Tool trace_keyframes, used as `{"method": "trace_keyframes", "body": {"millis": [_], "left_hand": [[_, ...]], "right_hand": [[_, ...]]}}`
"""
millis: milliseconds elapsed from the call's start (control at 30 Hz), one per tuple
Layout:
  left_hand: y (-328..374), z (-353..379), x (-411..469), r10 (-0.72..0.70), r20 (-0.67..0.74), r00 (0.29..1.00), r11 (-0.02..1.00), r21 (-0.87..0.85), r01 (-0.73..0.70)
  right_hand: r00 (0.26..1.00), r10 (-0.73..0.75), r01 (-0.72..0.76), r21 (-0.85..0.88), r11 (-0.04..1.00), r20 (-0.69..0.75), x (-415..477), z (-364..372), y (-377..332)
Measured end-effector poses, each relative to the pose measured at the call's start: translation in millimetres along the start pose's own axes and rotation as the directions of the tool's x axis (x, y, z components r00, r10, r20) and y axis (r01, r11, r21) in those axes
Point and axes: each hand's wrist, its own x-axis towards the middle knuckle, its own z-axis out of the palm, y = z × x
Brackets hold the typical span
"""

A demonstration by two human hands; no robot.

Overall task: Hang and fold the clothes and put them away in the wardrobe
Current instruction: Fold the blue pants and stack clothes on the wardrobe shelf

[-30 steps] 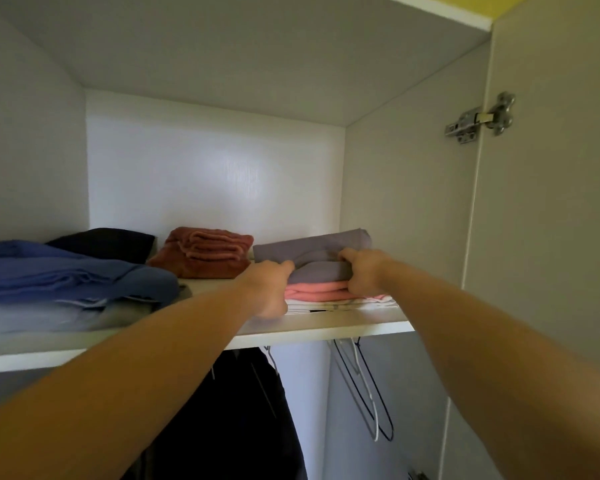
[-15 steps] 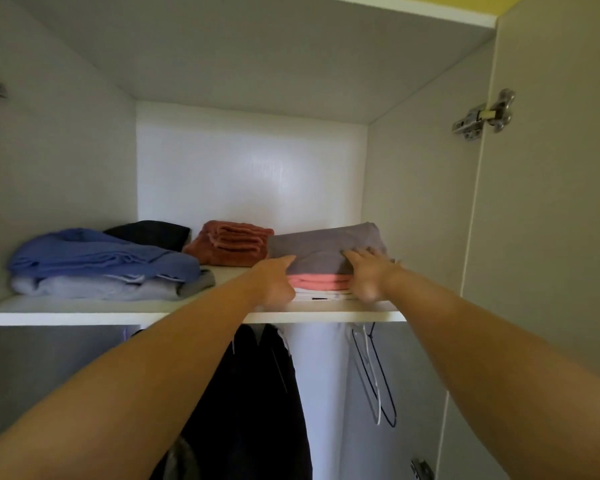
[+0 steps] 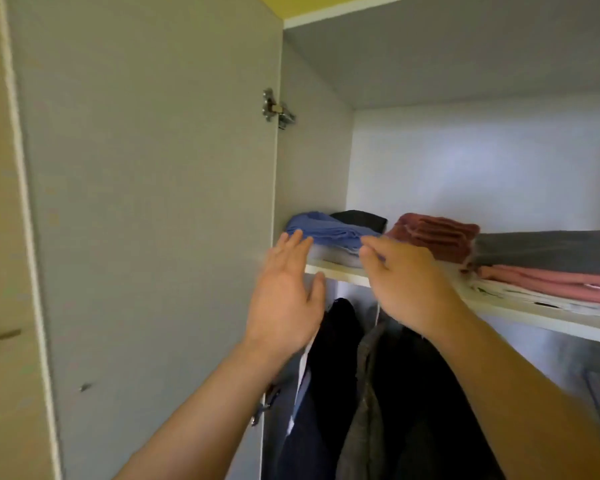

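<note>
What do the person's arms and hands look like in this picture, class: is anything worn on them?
Both arms are bare along all that shows: no sleeves come into view. The left hand and right hand wear no gloves. No watch, bracelet or ring shows on the sides facing the camera, though motion blur softens the fingers.

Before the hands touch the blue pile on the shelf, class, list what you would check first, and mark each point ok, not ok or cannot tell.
1. Both hands free: left hand and right hand are open and hold nothing. Ok.
2. Hands on target: both are raised in front of the blue folded garment; whether they touch it, cannot tell.
3. Wardrobe door swung clear of the shelf: ok.
4. Blue pile tidy: its edges look uneven, though the view is blurred. Not ok.
5. Grey garment lies flat on the pink one: ok.
6. Room behind the blue pile: a black item sits there. Cannot tell.
</note>
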Motion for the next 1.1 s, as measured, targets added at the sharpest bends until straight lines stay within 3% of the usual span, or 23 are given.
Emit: {"method": "trace_keyframes", "body": {"millis": [67, 167, 267, 367, 433, 567, 633, 767, 867, 1000, 1100], "left_hand": [[-25, -36, 0, -0.043, -0.144, 0.989, 0.980, 0.185, 0.070], [-55, -81, 0, -0.123, -0.248, 0.961, 0.903, 0.375, 0.212], [-72, -114, -9, -0.106, -0.359, 0.927, 0.784, 0.543, 0.300], [-84, -139, -17, -0.112, -0.468, 0.877, 0.704, 0.586, 0.402], [-87, -151, -20, -0.147, -0.509, 0.848, 0.724, 0.529, 0.443], [-81, -157, -25, -0.190, -0.548, 0.815, 0.881, 0.272, 0.388], [-71, -155, -27, -0.200, -0.573, 0.795, 0.904, 0.206, 0.376], [-48, -154, -40, -0.124, -0.556, 0.822, 0.941, 0.198, 0.276], [-23, -162, -42, -0.138, -0.580, 0.803, 0.975, 0.062, 0.212], [17, -143, -39, 0.088, -0.502, 0.861, 0.988, 0.153, -0.012], [36, -107, -36, 0.231, -0.434, 0.871, 0.972, 0.074, -0.221]], "right_hand": [[0.997, -0.068, 0.067, 0.040, 0.997, 0.031, 1, 18, -29], [0.983, -0.155, 0.152, 0.041, 0.988, 0.097, 5, 42, -65], [0.972, -0.202, 0.193, 0.080, 0.978, 0.116, 8, 55, -96], [0.965, -0.232, 0.215, 0.135, 0.967, 0.122, 8, 60, -117], [0.962, -0.243, 0.222, 0.160, 0.962, 0.125, 7, 61, -126], [0.966, -0.239, 0.217, 0.194, 0.957, 0.096, 5, 61, -131], [0.975, -0.214, 0.195, 0.217, 0.957, 0.068, 4, 61, -130], [0.992, -0.125, 0.117, 0.306, 0.945, 0.006, 1, 58, -122], [0.995, -0.090, 0.101, 0.375, 0.922, -0.047, 0, 56, -110], [0.996, -0.005, 0.050, 0.541, 0.839, -0.085, -2, 50, -90], [0.987, 0.159, -0.110, 0.719, 0.687, 0.000, -5, 38, -70]]}}
